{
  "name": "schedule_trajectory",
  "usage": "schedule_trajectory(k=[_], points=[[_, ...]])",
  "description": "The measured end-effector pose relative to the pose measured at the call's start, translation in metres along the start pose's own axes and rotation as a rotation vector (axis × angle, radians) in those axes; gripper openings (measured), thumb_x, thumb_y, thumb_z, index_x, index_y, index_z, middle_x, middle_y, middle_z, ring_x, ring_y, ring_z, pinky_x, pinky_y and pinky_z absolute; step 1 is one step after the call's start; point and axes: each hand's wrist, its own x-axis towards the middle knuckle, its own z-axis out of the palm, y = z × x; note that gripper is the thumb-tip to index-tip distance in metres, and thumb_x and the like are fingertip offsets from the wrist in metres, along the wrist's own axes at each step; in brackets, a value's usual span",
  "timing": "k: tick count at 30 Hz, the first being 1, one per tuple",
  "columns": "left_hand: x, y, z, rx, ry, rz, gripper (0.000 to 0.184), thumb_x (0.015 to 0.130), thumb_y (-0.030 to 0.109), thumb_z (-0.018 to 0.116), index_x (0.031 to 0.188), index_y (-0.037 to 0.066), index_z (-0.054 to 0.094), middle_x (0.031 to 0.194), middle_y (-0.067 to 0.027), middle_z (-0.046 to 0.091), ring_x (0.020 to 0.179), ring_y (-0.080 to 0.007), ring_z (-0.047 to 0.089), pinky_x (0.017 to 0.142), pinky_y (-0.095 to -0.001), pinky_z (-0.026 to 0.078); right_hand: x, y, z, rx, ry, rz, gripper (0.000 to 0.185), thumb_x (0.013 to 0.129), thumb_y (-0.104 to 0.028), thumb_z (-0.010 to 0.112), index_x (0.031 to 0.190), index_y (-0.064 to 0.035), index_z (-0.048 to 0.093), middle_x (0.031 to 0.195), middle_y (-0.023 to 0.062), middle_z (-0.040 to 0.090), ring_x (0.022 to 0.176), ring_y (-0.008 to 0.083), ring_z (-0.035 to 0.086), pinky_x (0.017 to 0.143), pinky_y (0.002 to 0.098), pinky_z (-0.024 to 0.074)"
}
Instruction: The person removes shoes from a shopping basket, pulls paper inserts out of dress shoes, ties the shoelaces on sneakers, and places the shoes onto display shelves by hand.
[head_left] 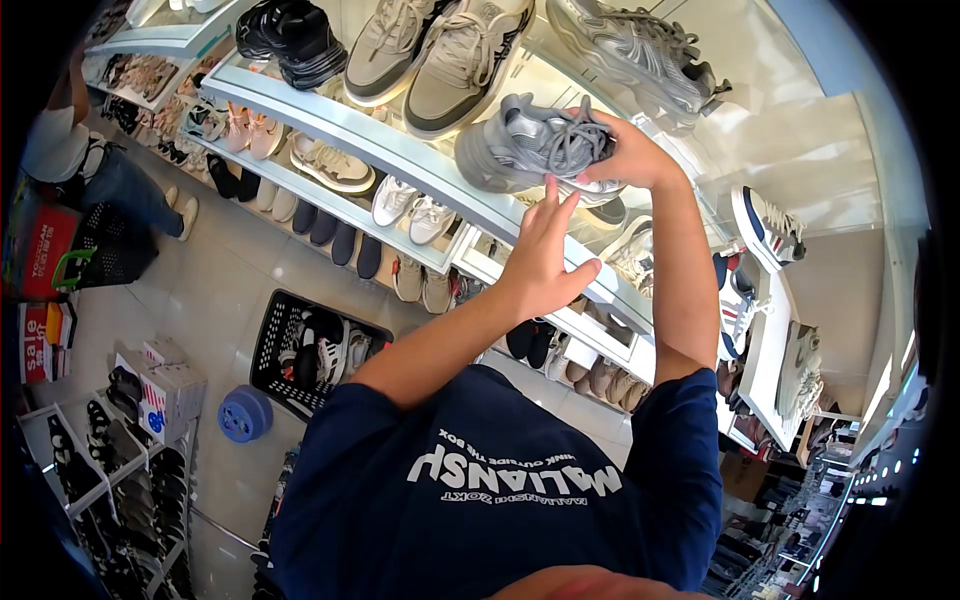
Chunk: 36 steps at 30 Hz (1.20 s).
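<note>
The right hand holds a grey shoe with fat grey laces. Its grip is clamped on the shoe, with the thumb on the near side. The shoe is up by the front edge of the top shelf. I cannot tell if it touches the shelf.

The left hand is just below the shoe. Its grip is apart, with the thumb sticking out to the side and the fingers pointing up at the shoe. The fingertips come right up to it, but I cannot tell if they touch.

On the top shelf, near the grey shoe, sit 2 tan and grey shoes. Black shoes are to the left of them, and a silver shoe is to the right.

The lower shelf has 2 white shoes, a cream shoe and 2 pink shoes.

On the floor is a black basket with shoes in it. A round blue stool is just beside the basket. Far to the left, another person in blue jeans stands near the shelves.
</note>
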Motion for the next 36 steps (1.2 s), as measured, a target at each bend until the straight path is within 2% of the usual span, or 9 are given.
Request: schedule_trajectory(k=[5, 7, 9, 15, 18, 22, 24, 27, 36], points=[[-0.036, -0.001, -0.035, -0.116, -0.010, 0.029, 0.056, 0.085, 0.011, 0.076, 0.136, -0.001, 0.056, 0.156, -0.0246, 0.045, 0.130, -0.0380, 0.056, 0.110, -0.0444, 0.043, -0.022, 0.025, 0.018, -0.220, 0.240, -0.066, 0.096, 0.069, -0.008, 0.091, 0.153, -0.0023, 0.046, 0.149, 0.0137, 0.054, 0.138, 0.0250, 0.050, 0.116, 0.0365, 0.0374], [-0.073, -0.021, -0.046, -0.176, 0.122, 0.112, 0.038, 0.083, 0.006, 0.076, 0.119, 0.002, 0.067, 0.124, -0.0150, 0.070, 0.104, -0.0303, 0.069, 0.094, -0.0369, 0.054, -0.051, 0.006, 0.037, -0.482, 0.435, -0.256, 0.092, 0.075, -0.009, 0.089, 0.154, 0.0008, 0.043, 0.154, 0.0174, 0.048, 0.144, 0.0311, 0.043, 0.120, 0.0397, 0.0326], [-0.121, -0.035, -0.068, -0.014, 0.100, -0.016, 0.036, 0.084, 0.009, 0.076, 0.118, 0.001, 0.067, 0.117, -0.0158, 0.070, 0.103, -0.0299, 0.068, 0.092, -0.0373, 0.054, -0.085, 0.000, 0.063, -0.301, 0.600, -0.207, 0.086, 0.077, -0.008, 0.086, 0.152, 0.0007, 0.045, 0.151, 0.0178, 0.052, 0.140, 0.0318, 0.048, 0.119, 0.0415, 0.0332], [-0.347, -0.161, -0.089, 0.705, -0.214, -1.212, 0.072, 0.084, 0.052, 0.072, 0.134, 0.002, 0.061, 0.122, -0.0233, 0.069, 0.119, -0.0399, 0.064, 0.103, -0.0453, 0.050, -0.182, 0.060, 0.137, 0.356, 0.520, -0.329, 0.046, 0.085, 0.002, 0.073, 0.130, 0.0033, 0.065, 0.130, 0.0201, 0.064, 0.110, 0.0262, 0.066, 0.103, 0.0404, 0.0487], [-0.410, -0.159, -0.070, 0.320, -0.419, -1.473, 0.078, 0.078, 0.051, 0.078, 0.126, -0.006, 0.059, 0.123, -0.0313, 0.067, 0.113, -0.0429, 0.068, 0.097, -0.0474, 0.053, -0.202, 0.071, 0.173, 0.411, 0.489, -0.201, 0.032, 0.086, 0.005, 0.072, 0.117, 0.0025, 0.070, 0.122, 0.0168, 0.068, 0.100, 0.0237, 0.068, 0.098, 0.0372, 0.0502], [-0.412, -0.124, -0.022, 0.605, 0.014, -1.454, 0.056, 0.085, 0.045, 0.066, 0.118, 0.002, 0.057, 0.111, -0.0303, 0.070, 0.107, -0.0497, 0.067, 0.093, -0.0547, 0.053, -0.241, 0.077, 0.188, 0.133, 0.610, -0.319, 0.017, 0.085, 0.008, 0.073, 0.101, 0.0014, 0.073, 0.102, 0.0154, 0.074, 0.098, 0.0243, 0.069, 0.107, 0.0444, 0.0475], [-0.420, -0.134, -0.011, 0.639, 0.000, -1.502, 0.059, 0.085, 0.046, 0.065, 0.122, 0.001, 0.057, 0.115, -0.0303, 0.070, 0.110, -0.0476, 0.067, 0.095, -0.0539, 0.053, -0.261, 0.090, 0.185, 0.286, 0.587, -0.445, 0.014, 0.086, 0.007, 0.073, 0.100, 0.0025, 0.074, 0.102, 0.0147, 0.074, 0.095, 0.0236, 0.069, 0.099, 0.0362, 0.0499], [-0.419, -0.125, 0.004, 0.642, -0.031, -1.532, 0.060, 0.086, 0.045, 0.064, 0.127, 0.002, 0.056, 0.118, -0.0295, 0.070, 0.113, -0.0455, 0.068, 0.097, -0.0527, 0.053, -0.282, 0.117, 0.190, 0.402, 0.478, -0.151, 0.014, 0.087, 0.005, 0.073, 0.101, 0.0023, 0.074, 0.100, 0.0132, 0.073, 0.094, 0.0221, 0.068, 0.092, 0.0312, 0.0501], [-0.434, -0.099, 0.086, 0.661, -0.044, -1.506, 0.059, 0.085, 0.047, 0.065, 0.124, 0.003, 0.058, 0.120, -0.0283, 0.070, 0.113, -0.0461, 0.067, 0.097, -0.0533, 0.052, -0.335, 0.190, 0.265, 0.345, 0.039, -0.188, 0.012, 0.088, -0.005, 0.076, 0.098, -0.0006, 0.072, 0.090, 0.0106, 0.072, 0.084, 0.0196, 0.070, 0.079, 0.0305, 0.0538]])
